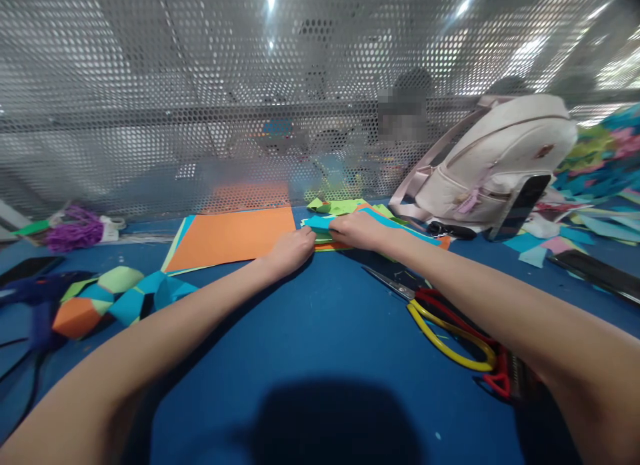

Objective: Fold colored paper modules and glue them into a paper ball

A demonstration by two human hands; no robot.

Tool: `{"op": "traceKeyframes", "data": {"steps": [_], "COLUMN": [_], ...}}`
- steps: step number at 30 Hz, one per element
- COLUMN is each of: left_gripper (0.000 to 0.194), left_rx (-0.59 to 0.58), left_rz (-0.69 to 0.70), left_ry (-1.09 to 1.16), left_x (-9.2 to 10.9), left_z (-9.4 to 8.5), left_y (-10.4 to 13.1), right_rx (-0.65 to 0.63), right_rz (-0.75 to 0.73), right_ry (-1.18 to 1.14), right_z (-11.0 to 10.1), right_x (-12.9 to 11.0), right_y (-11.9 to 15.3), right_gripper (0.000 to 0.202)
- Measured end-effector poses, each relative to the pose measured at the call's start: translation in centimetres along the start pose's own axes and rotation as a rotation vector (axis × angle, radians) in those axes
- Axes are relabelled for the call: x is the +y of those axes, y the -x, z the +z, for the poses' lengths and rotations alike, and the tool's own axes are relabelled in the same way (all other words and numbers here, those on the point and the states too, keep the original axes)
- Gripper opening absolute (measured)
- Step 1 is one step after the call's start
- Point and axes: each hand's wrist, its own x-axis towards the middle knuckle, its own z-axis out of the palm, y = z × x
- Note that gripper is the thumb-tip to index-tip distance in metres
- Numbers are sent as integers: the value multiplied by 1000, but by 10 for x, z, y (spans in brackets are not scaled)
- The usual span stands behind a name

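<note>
A small blue piece of paper (320,223) is between my two hands, just above a pile of coloured paper near the perforated panel. My left hand (294,246) has its fingers curled together at the paper's left end. My right hand (359,230) closes on its right side, with the wrist over the pile. Orange sheets (240,233), with blue and green ones under them, lie left of my left hand. Behind my right hand are light green paper pieces (345,206). Yellow-handled scissors (425,318) rest below my right forearm, blades pointing up and left.
A perforated metal panel (200,145) stands along the far edge of the blue table (300,345). Folded paper shapes (120,295) and a blue glue gun (43,298) lie left. A white backpack (500,158) and a phone (520,208) stand right, near paper scraps (535,252).
</note>
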Motion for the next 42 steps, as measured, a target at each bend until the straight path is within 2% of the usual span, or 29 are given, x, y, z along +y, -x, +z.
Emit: {"op": "traceKeyframes", "data": {"steps": [9,13,18,19,20,22,24,25,27,28,31,34,36,38,40,42], "left_gripper": [15,18,19,19,19,17,14,14,14,15,22,29,29,25,20,18], "left_rx": [114,157,228,220,217,216,189,170,132,108,17,-57,-138,-237,-276,-215], "left_rz": [-3,8,-30,-61,-92,-185,-345,-431,-583,-642,-756,-804,-806,-791,-758,-665], "left_ry": [117,155,264,292,320,396,514,612,877,1010,1327,1479,1480,1398,1225,1014], "left_x": [-2,1,12,15,19,27,35,39,46,49,56,61,64,67,69,70], "left_z": [-8,-20,-43,-48,-54,-65,-75,-80,-88,-92,-99,-105,-107,-105,-100,-93], "left_y": [25,53,98,106,115,129,140,145,152,154,162,168,171,173,175,178], "right_rx": [-36,-44,15,38,80,72,83,108,192,195,85,-82,-178,-205,-160,-62], "right_rz": [-16,-29,-10,-17,-62,-219,-288,-289,-190,-103,117,213,244,249,231,209], "right_ry": [-11,-37,-119,-163,-313,-565,-666,-703,-794,-852,-1092,-1304,-1351,-1326,-1263,-1202], "right_z": [2,-1,-26,-31,-37,-44,-47,-47,-47,-47,-51,-56,-58,-56,-51,-43], "right_x": [0,-3,-16,-22,-30,-48,-69,-79,-96,-103,-115,-121,-124,-129,-134,-139], "right_y": [2,8,30,38,46,65,83,90,101,104,110,114,115,117,117,117], "right_gripper": [28,28,33,36,38,44,61,61,28,19,33,34,33,28,20,12]}}
